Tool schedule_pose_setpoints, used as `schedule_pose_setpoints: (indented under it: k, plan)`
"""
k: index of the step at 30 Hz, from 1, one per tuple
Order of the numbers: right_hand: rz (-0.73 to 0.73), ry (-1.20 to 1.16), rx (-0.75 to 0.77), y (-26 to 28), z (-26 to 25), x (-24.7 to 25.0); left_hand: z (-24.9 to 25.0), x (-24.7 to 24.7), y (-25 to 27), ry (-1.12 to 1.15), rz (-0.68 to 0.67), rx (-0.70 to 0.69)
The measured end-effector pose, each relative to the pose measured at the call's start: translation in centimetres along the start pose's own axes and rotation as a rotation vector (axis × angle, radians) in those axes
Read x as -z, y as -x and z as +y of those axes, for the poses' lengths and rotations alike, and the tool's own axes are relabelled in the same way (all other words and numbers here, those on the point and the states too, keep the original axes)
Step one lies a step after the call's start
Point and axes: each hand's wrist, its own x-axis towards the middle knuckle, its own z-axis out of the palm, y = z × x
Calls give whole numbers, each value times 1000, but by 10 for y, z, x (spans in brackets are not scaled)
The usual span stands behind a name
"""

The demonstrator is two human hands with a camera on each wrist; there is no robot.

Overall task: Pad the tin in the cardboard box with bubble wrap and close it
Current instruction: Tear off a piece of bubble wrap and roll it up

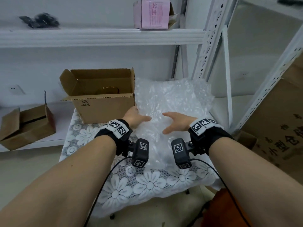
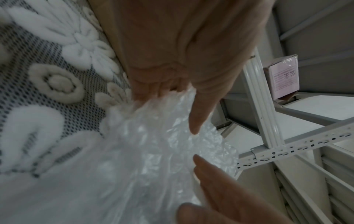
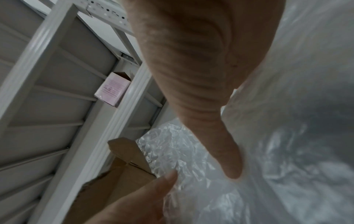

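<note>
On a small table with a white flower lace cloth (image 1: 147, 182), a brown cardboard box (image 1: 105, 108) stood at the back left. Its top was open, and its flaps stuck up and out. Down inside the box sat the tin (image 1: 109, 91). Only its round gold lid showed, facing up, so the tin stood upright.

Right beside the box, on its right side, lay a big heap of clear bubble wrap (image 1: 172, 99). The heap touched the side of the box. Its long way ran from the front of the table toward the back, by the white shelf (image 1: 98, 36).

The left hand (image 1: 136, 117) rested on the left edge of the bubble wrap, next to the box corner. Its thumb pointed to the right. In the left wrist view, the fingers (image 2: 164, 86) bent into the bubble wrap, but it was too blurry to say if they gripped it, so I cannot tell.

The right hand (image 1: 177, 122) was over the middle of the bubble wrap. Its thumb and fingers were spread apart and pointed left, toward the other hand. It held nothing.

Black bands with square black and white marks sat on both wrists.

A pink box (image 1: 151, 13) stood on the shelf above. Another small brown box (image 1: 27, 126) sat on the low shelf at the left.
</note>
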Motion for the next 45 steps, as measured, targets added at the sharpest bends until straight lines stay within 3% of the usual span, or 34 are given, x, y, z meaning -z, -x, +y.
schedule_pose_setpoints:
  k: [5,10,16,18,20,22,24,27,29,31,33,35,37,42,45]
  plan:
    - [41,72,-25,-8,-1,-17,-13,13,10,-66,-26,192]
    - [162,-184,-18,-3,-10,-13,-26,18,30,-226,-299,350]
    - [220,-254,31,14,-19,-2,-25,4,46,-165,-352,202]
    - [208,-269,21,19,-20,-3,-20,1,48,-29,-235,120]
    - [217,-294,22,24,-21,-5,-16,2,49,64,-31,45]
    - [236,-306,58,31,-24,-10,-13,6,50,188,103,31]
    - [229,-288,130,39,-31,-17,-11,10,52,356,144,22]
    - [160,-133,215,46,-42,-30,-12,15,48,262,294,-29]
    - [111,41,221,44,-45,-41,-14,17,44,290,357,-41]
    - [56,162,186,43,-46,-52,-18,18,43,463,379,5]
    - [21,230,150,43,-46,-62,-21,21,45,676,309,68]
    - [29,251,112,43,-46,-70,-22,26,51,932,68,85]
    - [93,153,83,39,-45,-69,-22,31,57,1010,-182,105]
    - [247,-348,139,38,-54,-56,-25,27,65,628,-445,63]
    - [255,-773,131,38,-64,-53,-23,16,70,389,-626,1]
